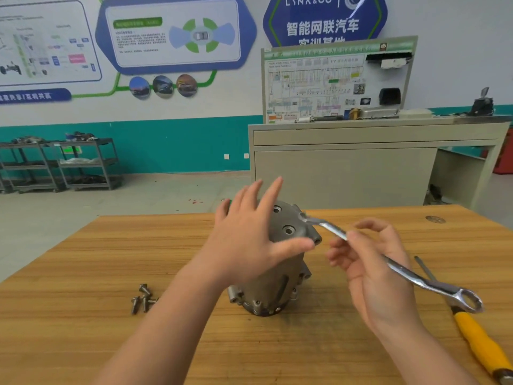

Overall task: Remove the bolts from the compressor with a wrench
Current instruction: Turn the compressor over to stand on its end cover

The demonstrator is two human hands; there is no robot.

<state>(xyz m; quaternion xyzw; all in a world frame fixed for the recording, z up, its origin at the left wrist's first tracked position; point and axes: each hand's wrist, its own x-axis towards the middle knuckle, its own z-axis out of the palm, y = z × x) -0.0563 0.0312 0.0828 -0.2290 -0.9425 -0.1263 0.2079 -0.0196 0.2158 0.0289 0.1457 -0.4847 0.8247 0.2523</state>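
Head view, 1 compressor (277,279), 4 loose bolts (143,298), L hand (249,237) fingers spread, R hand (372,270) pinching 1 wrench (399,269)

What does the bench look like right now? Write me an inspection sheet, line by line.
Surface: wooden bench top, grain visible.
Job's things: grey cast-metal compressor standing on end; silver combination wrench, open end at the compressor's top rim; loose grey bolts lying left of it.
Clutter: yellow-handled tool on the right edge.
Grippers: left hand spread with straight fingers against the compressor; right hand pinches the wrench shank.
Cables: nothing seen.
Surroundings: beige training console behind, grey metal shelving carts at left, wall posters.
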